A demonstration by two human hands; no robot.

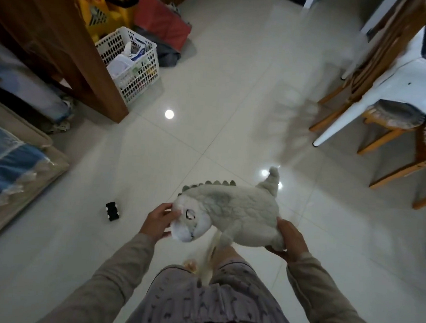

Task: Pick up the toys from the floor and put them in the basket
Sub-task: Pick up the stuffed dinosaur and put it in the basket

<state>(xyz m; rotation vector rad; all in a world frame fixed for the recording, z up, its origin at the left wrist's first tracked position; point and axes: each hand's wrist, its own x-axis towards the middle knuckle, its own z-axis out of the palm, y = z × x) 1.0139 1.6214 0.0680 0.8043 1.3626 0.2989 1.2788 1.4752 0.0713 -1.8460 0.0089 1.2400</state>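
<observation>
A grey plush dinosaur [231, 210] with green back spikes is held level above the tiled floor, in front of my legs. My left hand [157, 221] grips its head on the left. My right hand [288, 238] holds its rear end from below on the right, and the tail points up and away. A small black toy car [112, 211] lies on the floor to the left of my left hand. The white plastic basket [152, 57] stands far off at the upper left, beside a wooden post, with several items inside.
A wooden post or cabinet side [72, 45] stands left of the basket, with a red bag [163, 21] and yellow items behind it. A bed or sofa with a blue cover [10, 159] lies at the left. A white table [386, 89] and wooden chairs [405, 138] fill the right.
</observation>
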